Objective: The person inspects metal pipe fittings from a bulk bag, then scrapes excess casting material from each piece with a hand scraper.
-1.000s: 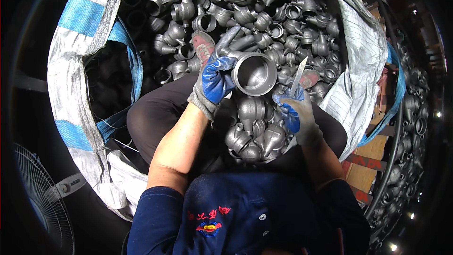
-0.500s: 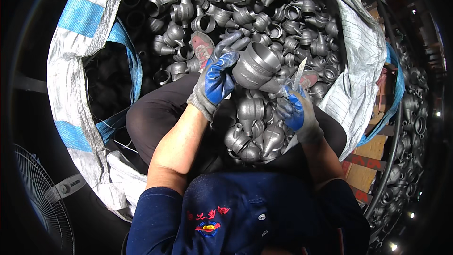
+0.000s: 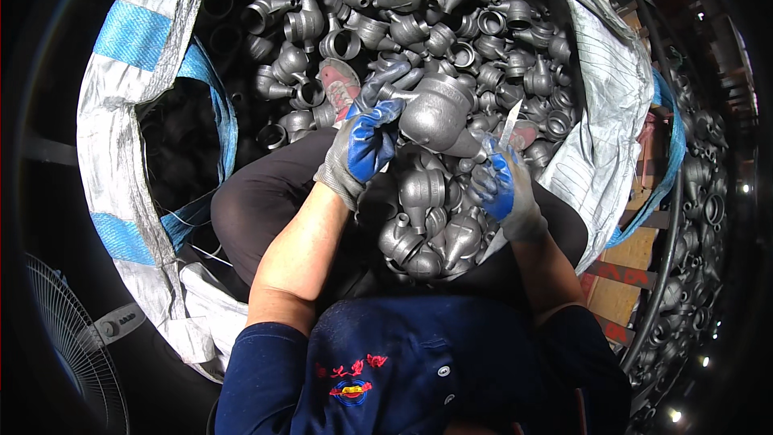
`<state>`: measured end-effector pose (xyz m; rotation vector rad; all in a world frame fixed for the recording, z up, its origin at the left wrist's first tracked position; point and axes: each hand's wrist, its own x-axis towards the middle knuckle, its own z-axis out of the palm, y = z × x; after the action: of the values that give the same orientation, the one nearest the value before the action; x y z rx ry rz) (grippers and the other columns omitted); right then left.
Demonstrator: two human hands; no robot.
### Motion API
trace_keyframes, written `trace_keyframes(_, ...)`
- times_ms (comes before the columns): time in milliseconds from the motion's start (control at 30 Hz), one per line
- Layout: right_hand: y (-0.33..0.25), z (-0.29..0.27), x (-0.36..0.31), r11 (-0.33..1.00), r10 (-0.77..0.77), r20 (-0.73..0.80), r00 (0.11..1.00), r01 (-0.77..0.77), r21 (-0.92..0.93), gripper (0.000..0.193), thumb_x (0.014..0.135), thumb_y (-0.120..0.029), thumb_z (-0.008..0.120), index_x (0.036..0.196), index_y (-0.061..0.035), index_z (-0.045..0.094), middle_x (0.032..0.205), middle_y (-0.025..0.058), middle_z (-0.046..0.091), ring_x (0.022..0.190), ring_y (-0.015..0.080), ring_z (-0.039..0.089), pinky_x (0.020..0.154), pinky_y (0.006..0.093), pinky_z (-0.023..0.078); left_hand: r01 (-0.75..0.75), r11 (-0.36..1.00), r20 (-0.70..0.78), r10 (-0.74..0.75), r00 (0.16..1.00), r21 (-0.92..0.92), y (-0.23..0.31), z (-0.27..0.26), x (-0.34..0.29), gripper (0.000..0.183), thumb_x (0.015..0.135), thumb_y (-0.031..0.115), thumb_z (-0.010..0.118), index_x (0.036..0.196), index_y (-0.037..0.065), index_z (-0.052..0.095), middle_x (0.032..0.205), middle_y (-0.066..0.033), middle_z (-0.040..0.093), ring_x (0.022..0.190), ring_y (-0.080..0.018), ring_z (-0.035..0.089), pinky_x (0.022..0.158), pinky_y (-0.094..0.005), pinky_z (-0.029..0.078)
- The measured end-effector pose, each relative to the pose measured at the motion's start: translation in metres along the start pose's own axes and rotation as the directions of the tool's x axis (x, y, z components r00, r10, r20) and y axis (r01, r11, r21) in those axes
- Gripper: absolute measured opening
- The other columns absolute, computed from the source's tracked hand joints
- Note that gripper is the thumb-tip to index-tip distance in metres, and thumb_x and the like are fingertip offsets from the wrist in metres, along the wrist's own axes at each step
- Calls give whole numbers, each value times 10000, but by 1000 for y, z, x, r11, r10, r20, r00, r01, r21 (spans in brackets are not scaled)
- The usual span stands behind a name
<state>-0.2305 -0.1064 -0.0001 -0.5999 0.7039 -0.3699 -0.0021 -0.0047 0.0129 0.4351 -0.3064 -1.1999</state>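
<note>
A rounded grey metal casting [image 3: 435, 119], with a wide collar at its far end and narrow necks, is held between my hands above my lap. Gloved in grey and blue, my left hand [image 3: 370, 133] is closed around its left side, near a short neck. My right hand [image 3: 503, 185] is closed on a flat, pointed metal blade [image 3: 510, 122] that juts up past the fingers; whether it is a file or a knife I cannot tell. The casting's lower right neck touches the right fingers. Several similar castings [image 3: 423, 193] are heaped in my lap, just below.
A large white woven bag [image 3: 121, 121] with blue straps [image 3: 213, 93] surrounds me. Many loose castings [image 3: 370, 28] fill its far part, around my pink shoe [image 3: 340, 84]. A fan [image 3: 68, 346] stands at the lower left. More castings [image 3: 692, 234] lie beyond the bag at right.
The casting has been turned in my hands: its open collar faced up before, and now its rounded side and a left neck show. The blade stays in my right hand.
</note>
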Motion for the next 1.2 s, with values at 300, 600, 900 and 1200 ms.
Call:
trace_keyframes(300,-4,-5,0,994,-10,80,997,2,106,409,1023,-427,313,1122,-100,537,727,69,583,451,84,444,407,225,345,0,1000,24,0,1000,9,-1,-1,0,495,903,-19,524,1385,8,413,1388,-154,489,1269,-250,501,1084,-343,405)
trace_keyframes(600,-12,4,-11,992,-70,137,988,55,112,413,1037,-419,274,1148,-107,521,811,79,596,475,61,456,387,190,357,48,990,-37,-44,998,130,-3,-2,-2,493,922,47,507,1402,14,402,1379,-137,497,1263,-227,501,1078,-326,400)
trace_keyframes(900,-18,3,-3,993,-54,139,989,38,114,339,1049,-309,307,1103,-66,537,823,31,599,483,67,475,409,206,388,-35,892,69,4,998,451,3,11,-4,575,867,71,535,1419,2,389,1388,-138,493,1297,-223,457,1091,-327,345)
trace_keyframes(1200,-16,8,-5,996,-46,380,924,12,91,269,1029,-273,391,1007,-60,555,804,29,584,530,54,509,459,186,434,-265,502,233,126,964,824,10,8,-5,526,870,21,567,1380,9,436,1286,-127,550,1197,-203,529,1012,-329,437)
